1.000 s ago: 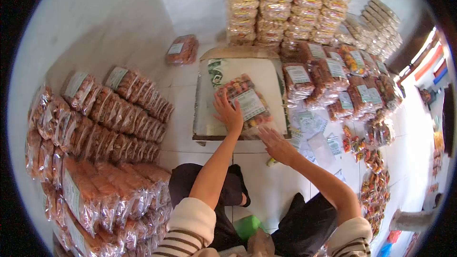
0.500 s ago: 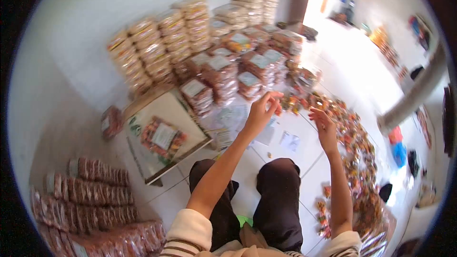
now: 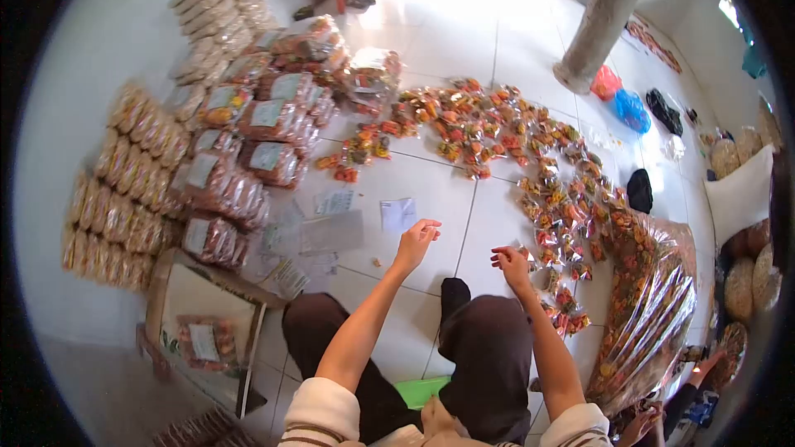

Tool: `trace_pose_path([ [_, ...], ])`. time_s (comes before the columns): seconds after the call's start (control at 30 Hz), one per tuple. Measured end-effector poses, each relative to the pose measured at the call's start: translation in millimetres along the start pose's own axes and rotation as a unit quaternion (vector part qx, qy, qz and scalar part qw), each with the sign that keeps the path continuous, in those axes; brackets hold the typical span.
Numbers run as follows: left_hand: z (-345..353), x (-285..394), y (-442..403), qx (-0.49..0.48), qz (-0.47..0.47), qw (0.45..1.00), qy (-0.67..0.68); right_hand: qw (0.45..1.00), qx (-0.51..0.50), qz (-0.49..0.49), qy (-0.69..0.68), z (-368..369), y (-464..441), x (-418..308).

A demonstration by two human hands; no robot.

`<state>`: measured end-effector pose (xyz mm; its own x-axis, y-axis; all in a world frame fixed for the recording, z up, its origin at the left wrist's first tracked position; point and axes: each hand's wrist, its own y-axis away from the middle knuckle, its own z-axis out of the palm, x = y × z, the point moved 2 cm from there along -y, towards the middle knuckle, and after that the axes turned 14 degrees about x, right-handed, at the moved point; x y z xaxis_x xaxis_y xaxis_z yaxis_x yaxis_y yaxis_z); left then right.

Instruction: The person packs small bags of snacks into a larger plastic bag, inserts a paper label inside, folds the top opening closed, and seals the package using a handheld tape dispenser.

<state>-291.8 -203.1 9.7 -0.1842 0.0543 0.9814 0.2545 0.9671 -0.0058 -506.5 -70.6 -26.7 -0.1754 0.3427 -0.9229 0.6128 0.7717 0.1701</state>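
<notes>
My left hand [image 3: 416,244] hangs over the floor near a small white paper [image 3: 398,213], its fingers curled; whether anything is between them is too small to tell. My right hand [image 3: 511,265] hovers left of the small snack packets [image 3: 551,236], fingers bent and partly apart, with nothing in it. A labelled pack [image 3: 204,342] lies flat on the low board [image 3: 170,302] at the lower left. Loose plastic bags and printed labels [image 3: 286,277] lie on the floor between the board and my left hand.
Stacked packs [image 3: 224,182] stand along the left wall. A large clear bag of snacks [image 3: 650,306] lies at the right, with a co-worker's hand [image 3: 706,364] beyond. A grey pillar [image 3: 604,21], a blue bag [image 3: 632,111] and a green object [image 3: 421,391] are around.
The view has swung right, away from the board. Both hands have left the labelled pack, which stays on the board, and are now held over the floor before the small packets.
</notes>
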Motion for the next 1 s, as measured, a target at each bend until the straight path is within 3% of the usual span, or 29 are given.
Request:
trace_pose_path([
  [0.17,64,-60,-50,-0.008,0.001,0.998,-0.06,0.997,0.019,-0.016,0.073,14,-70,46],
  [0.23,88,-80,-81,-0.01,0.02,0.993,-0.114,0.978,0.078,-0.116,0.157,25,-111,54],
  [0.3,116,-101,-123,0.039,0.007,0.996,-0.075,0.979,0.105,-0.102,0.139,39,-158,66],
  [0.37,137,-102,-160,0.068,0.068,0.986,-0.137,0.982,0.13,-0.067,0.119,56,-206,86],
  [0.47,164,-121,-194,0.095,0.074,0.98,-0.156,0.987,0.156,-0.012,0.042,81,-250,87],
  [0.5,168,-127,-199,0.095,0.069,0.981,-0.154,0.985,0.171,0.009,-0.011,86,-257,82],
  [0.63,174,-139,-203,0.045,0.031,0.996,-0.064,0.98,0.181,0.067,0.049,97,-267,73],
  [0.73,164,-128,-195,0.051,0.027,0.998,-0.036,0.986,0.087,0.136,-0.038,100,-255,55],
  [0.8,150,-116,-186,0.089,0.027,0.995,-0.032,0.944,0.071,0.191,-0.26,99,-228,24],
  [0.87,130,-104,-176,0.103,-0.055,0.991,0.069,0.942,0.042,0.18,-0.281,91,-203,-7],
  [0.9,120,-97,-171,0.109,0.017,0.992,0.059,0.937,0.022,0.174,-0.302,90,-192,-21],
  [0.97,91,-48,-153,0.034,-0.084,0.983,0.158,0.94,-0.012,0.14,-0.312,86,-173,-44],
  [1.0,72,-27,-148,0.044,-0.065,0.985,0.153,0.943,-0.034,0.118,-0.309,86,-164,-60],
])
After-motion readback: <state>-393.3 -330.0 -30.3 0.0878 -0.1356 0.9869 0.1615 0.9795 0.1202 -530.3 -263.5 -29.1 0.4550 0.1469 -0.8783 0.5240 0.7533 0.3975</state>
